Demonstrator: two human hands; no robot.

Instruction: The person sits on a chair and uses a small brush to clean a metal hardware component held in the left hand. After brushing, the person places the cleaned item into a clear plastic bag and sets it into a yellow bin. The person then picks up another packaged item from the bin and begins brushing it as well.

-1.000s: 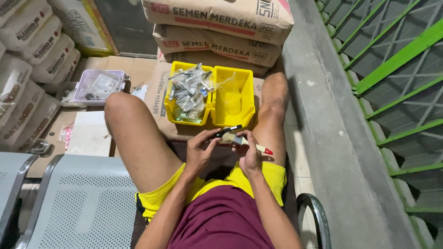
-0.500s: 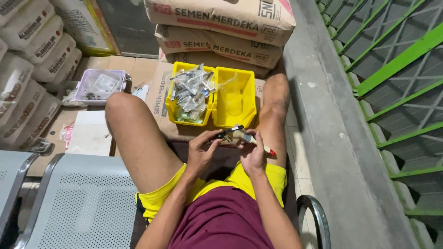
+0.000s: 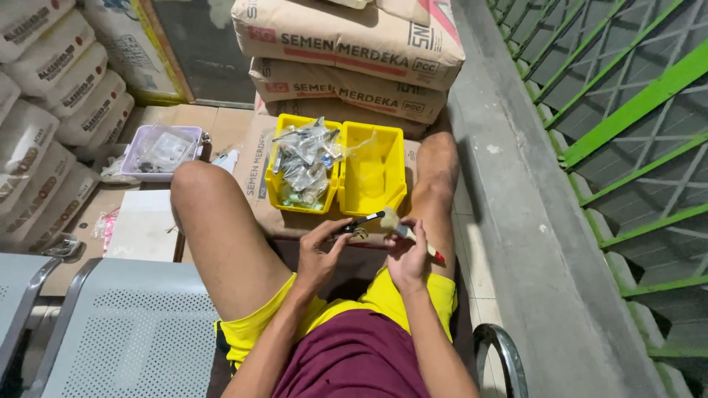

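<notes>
Both forearms reach forward between the bare, spread knees. The left hand (image 3: 318, 254) is curled, fingertips pinched closed, thumb uppermost. The right hand (image 3: 408, 258) sits just beside it, to its right, fingers wrapped shut, knuckles up.

1. It was a building-supply storeroom: stacked cement sacks (image 3: 346, 44) stood against the wall.
2. Yellow parts bins (image 3: 335, 169), a perforated metal bench (image 3: 125, 332) and green railings (image 3: 627, 110) surrounded the spot.
</notes>
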